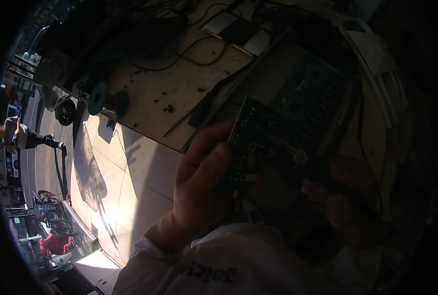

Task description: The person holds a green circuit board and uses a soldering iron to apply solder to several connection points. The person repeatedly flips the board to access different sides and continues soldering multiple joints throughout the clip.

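My left hand (201, 172) grips a dark green circuit board (246, 142) by its left edge, thumb across the near side. Small bright solder points dot the board's face. In deep shadow, my right hand (349, 196) is closed round the dark handle of what looks like a soldering iron (300, 156). Its thin metal shaft reaches left over the board; whether the tip touches is too dark to tell. Beyond the hands, a larger green circuit board (300, 88) lies in a dark tray or frame (238, 83).
A green spool (98, 98) stands at the table's left edge. Dark crumbs (169, 108) and a thin rod (177, 123) lie on the tabletop (150, 103). Cables (199, 61) and a flat black-and-silver panel (236, 32) are at the back. Outside at left, a person (20, 135) walks.
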The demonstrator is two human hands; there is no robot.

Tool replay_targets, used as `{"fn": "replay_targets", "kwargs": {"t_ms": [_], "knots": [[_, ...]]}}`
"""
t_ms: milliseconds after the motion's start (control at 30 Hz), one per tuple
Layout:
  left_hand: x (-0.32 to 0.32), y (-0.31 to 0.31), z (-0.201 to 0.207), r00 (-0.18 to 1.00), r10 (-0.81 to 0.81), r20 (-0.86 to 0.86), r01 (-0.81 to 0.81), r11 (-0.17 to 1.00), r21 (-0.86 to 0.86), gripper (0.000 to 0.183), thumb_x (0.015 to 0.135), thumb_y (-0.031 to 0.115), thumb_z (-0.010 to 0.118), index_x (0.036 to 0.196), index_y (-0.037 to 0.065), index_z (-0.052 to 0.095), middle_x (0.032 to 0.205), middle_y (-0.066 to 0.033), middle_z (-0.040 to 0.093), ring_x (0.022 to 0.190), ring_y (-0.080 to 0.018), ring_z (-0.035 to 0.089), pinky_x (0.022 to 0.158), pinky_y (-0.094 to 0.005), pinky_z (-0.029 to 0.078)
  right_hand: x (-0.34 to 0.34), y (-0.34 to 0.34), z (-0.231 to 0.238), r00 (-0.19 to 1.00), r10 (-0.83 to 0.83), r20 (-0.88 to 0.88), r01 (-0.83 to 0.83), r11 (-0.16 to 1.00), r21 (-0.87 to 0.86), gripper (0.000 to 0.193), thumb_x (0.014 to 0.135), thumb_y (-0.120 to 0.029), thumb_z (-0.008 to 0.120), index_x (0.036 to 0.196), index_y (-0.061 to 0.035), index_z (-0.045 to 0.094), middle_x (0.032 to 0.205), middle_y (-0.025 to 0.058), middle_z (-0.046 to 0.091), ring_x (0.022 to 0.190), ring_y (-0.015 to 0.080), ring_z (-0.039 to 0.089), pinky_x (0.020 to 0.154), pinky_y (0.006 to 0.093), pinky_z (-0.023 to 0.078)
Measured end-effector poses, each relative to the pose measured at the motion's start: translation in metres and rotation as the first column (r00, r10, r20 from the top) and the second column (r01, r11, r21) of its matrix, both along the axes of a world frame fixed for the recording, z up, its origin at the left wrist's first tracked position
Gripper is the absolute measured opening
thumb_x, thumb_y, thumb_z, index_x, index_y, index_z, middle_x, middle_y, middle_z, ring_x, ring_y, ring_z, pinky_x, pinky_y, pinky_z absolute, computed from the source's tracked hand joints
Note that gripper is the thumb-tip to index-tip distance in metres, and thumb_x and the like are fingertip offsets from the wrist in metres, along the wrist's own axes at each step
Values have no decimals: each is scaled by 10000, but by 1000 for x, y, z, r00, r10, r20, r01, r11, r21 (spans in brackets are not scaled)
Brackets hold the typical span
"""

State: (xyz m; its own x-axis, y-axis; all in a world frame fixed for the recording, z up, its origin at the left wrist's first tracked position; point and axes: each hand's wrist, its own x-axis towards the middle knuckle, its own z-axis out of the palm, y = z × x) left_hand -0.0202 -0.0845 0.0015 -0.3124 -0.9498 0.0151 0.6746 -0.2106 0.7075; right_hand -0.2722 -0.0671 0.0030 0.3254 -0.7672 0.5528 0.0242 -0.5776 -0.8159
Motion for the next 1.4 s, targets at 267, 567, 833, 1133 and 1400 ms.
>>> {"fn": "replay_targets", "kwargs": {"t_ms": [267,567,833,1133,1400], "knots": [[-1,0,4,1000,0,13,-1,1000,26,450,1067,194,418,1454,-36,411,1270,-188,635,1129,-213,655,907,-333,568,-8,1,12,989,115,-94,-106,990,98,460,1041,-285,561,1429,-74,431,1128,213,624,906,271,671,780,422,573],[-2,0,8,999,14,34,-17,996,84,451,1062,191,437,1449,-41,418,1267,-182,641,1122,-212,659,906,-332,570,-9,2,13,987,124,-105,-107,983,150,467,1054,-327,555,1435,-106,399,1173,211,600,959,258,658,817,426,576],[-1,0,7,999,8,36,-9,998,54,443,1066,194,437,1442,-40,424,1262,-187,643,1116,-208,663,887,-319,579,-1,0,1,998,68,13,-69,994,82,422,1021,-196,567,1375,-2,445,1077,231,659,888,252,695,754,381,598],[-4,0,6,984,51,168,-59,997,47,463,1065,291,452,1431,8,430,1296,-251,605,1120,-353,681,820,-403,642,-5,5,1,997,60,-46,-53,987,149,539,1039,-437,538,1439,-104,398,1114,200,642,890,254,691,758,426,604],[-2,-1,5,981,40,188,-49,998,41,485,1059,306,467,1429,-5,427,1290,-245,609,1108,-336,684,810,-398,639,-3,4,-2,998,32,-53,-26,993,116,535,1037,-449,536,1423,-101,408,1052,189,661,842,259,695,732,425,603]]}}
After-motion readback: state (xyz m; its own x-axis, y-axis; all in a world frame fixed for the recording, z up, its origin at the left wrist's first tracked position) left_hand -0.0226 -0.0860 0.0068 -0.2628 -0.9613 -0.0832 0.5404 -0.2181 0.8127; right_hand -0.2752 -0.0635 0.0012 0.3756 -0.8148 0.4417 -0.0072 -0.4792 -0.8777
